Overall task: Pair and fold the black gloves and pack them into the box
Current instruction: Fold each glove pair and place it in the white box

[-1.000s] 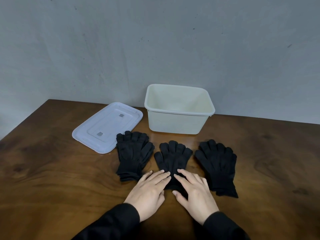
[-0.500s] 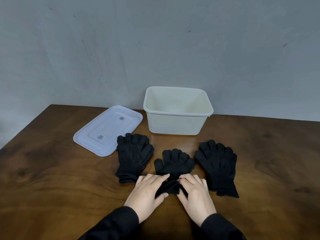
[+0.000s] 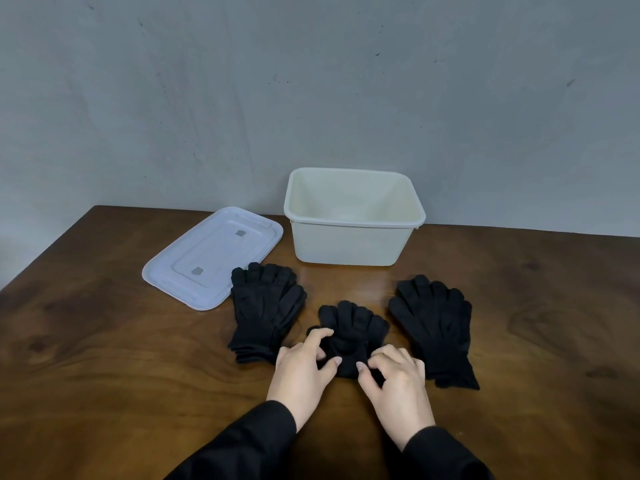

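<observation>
Three glove pairs lie mid-tabletop; your left hand (image 3: 304,367) and right hand (image 3: 394,379) pinch the middle pair's (image 3: 351,332) cuff end, rolled toward its fingers. Its long axis points at the empty box (image 3: 349,244) by the far edge, straight ahead, equally near both hands.

Three stacks of black knit gloves lie in a row before my open cream box (image 3: 349,242): the left pair (image 3: 265,311) and right pair (image 3: 434,327) flat with fingers toward it, the middle pair (image 3: 351,332) bunched, its cuff end rolled up.
</observation>
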